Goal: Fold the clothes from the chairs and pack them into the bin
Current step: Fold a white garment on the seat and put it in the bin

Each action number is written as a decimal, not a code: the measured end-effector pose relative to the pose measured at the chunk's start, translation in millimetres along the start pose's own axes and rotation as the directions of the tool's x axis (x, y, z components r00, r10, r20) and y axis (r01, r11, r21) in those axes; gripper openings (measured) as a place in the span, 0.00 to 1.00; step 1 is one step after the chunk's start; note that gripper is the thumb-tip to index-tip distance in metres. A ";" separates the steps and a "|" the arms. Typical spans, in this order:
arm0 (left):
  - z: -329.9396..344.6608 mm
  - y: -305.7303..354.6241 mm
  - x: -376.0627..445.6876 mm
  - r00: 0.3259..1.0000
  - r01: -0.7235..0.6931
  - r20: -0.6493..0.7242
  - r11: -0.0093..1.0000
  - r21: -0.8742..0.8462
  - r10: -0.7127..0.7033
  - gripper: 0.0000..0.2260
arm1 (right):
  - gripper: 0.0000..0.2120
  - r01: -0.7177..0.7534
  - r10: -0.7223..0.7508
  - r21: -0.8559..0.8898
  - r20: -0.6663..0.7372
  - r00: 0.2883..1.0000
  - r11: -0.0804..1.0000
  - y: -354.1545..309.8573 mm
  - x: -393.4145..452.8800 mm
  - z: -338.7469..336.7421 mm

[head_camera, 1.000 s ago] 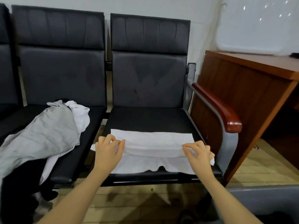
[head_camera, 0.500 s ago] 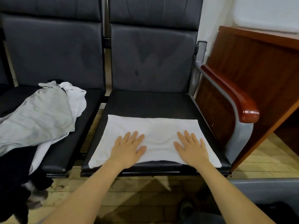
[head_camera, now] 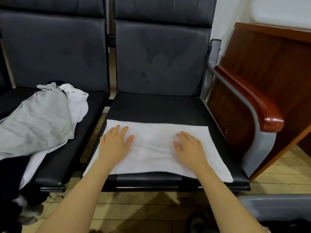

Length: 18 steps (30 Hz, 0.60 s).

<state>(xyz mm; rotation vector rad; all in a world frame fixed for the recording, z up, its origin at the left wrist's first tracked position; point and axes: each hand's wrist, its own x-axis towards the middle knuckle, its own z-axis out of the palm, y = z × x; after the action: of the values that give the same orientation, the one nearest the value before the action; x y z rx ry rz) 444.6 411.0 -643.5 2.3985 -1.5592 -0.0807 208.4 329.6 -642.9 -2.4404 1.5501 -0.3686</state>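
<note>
A folded white garment (head_camera: pixel 154 145) lies flat on the front half of the right black chair seat (head_camera: pixel 156 106). My left hand (head_camera: pixel 115 142) rests palm down on its left part, fingers straight. On the garment's right part my right hand (head_camera: pixel 189 147) presses flat in the same way. A heap of unfolded clothes sits on the left chair: a grey garment (head_camera: pixel 38 123) over a white one (head_camera: pixel 77 103), with dark cloth (head_camera: pixel 11 179) hanging off the seat front. The grey bin (head_camera: pixel 276 207) shows at the lower right corner.
A wooden armrest (head_camera: pixel 249 100) on a grey frame bounds the right chair. Behind it stands a brown wooden desk (head_camera: pixel 272 52). Pale wooden floor (head_camera: pixel 134 211) lies under the chairs. A dark shoe (head_camera: pixel 196 222) shows at the bottom edge.
Both hands folded the white garment's near edge away from me, then laid flat on it. Since half a second ago they have slid a little apart, and the view has moved closer.
</note>
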 end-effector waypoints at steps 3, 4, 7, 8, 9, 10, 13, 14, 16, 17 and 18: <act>5.3 -10.0 13.4 0.996 -0.038 0.078 0.999 -0.036 0.041 0.23 | 0.22 0.088 -0.091 0.104 0.021 0.996 0.991 -15.4 18.0 7.8; 9.2 -14.1 16.4 0.991 -0.059 0.116 0.998 -0.025 0.061 0.23 | 0.22 0.098 -0.103 0.117 0.044 0.994 0.988 -18.4 22.8 11.5; 18.0 -31.8 24.3 0.978 0.055 0.203 0.998 0.009 -0.055 0.25 | 0.24 0.083 -0.075 -0.037 0.188 0.979 0.996 -19.2 31.0 23.8; 17.6 -37.5 25.6 0.969 0.124 0.215 0.992 0.000 -0.121 0.26 | 0.24 0.071 -0.051 -0.085 0.222 0.974 0.994 -18.4 31.9 26.1; 15.9 -41.8 25.6 0.959 0.177 0.226 0.984 -0.007 -0.171 0.27 | 0.25 0.061 -0.034 -0.106 0.238 0.971 0.993 -17.8 32.4 27.5; 13.7 -44.2 23.7 0.952 0.209 0.231 0.978 -0.013 -0.200 0.27 | 0.25 0.055 -0.026 -0.113 0.242 0.970 0.992 -17.7 32.3 28.6; 6.0 -42.6 14.1 0.970 0.213 0.131 0.976 -0.056 -0.204 0.27 | 0.25 0.071 -0.034 -0.149 0.236 0.971 0.986 -18.9 31.5 28.6; 3.9 -42.4 10.9 0.980 0.189 0.077 0.980 -0.060 -0.184 0.27 | 0.25 0.087 -0.049 -0.159 0.230 0.972 0.984 -19.0 30.9 29.0; 1.3 -44.1 7.4 0.991 0.132 -0.003 0.989 -0.066 -0.132 0.26 | 0.25 0.148 -0.113 -0.165 0.206 0.972 0.975 -20.1 27.1 29.5; 0.4 -45.5 6.8 0.993 0.107 -0.035 0.991 -0.082 -0.110 0.25 | 0.26 0.187 -0.158 -0.149 0.191 0.969 0.971 -21.5 24.1 29.7; 0.1 -46.5 6.6 0.994 0.086 -0.062 0.990 -0.109 -0.093 0.24 | 0.28 0.225 -0.201 -0.116 0.183 0.962 0.967 -24.0 21.7 29.4</act>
<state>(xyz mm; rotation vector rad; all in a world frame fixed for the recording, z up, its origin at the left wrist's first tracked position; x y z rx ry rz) 488.6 422.6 -655.1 2.3632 -1.3822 -0.0982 247.3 321.6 -661.0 -2.6739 1.2854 -0.0880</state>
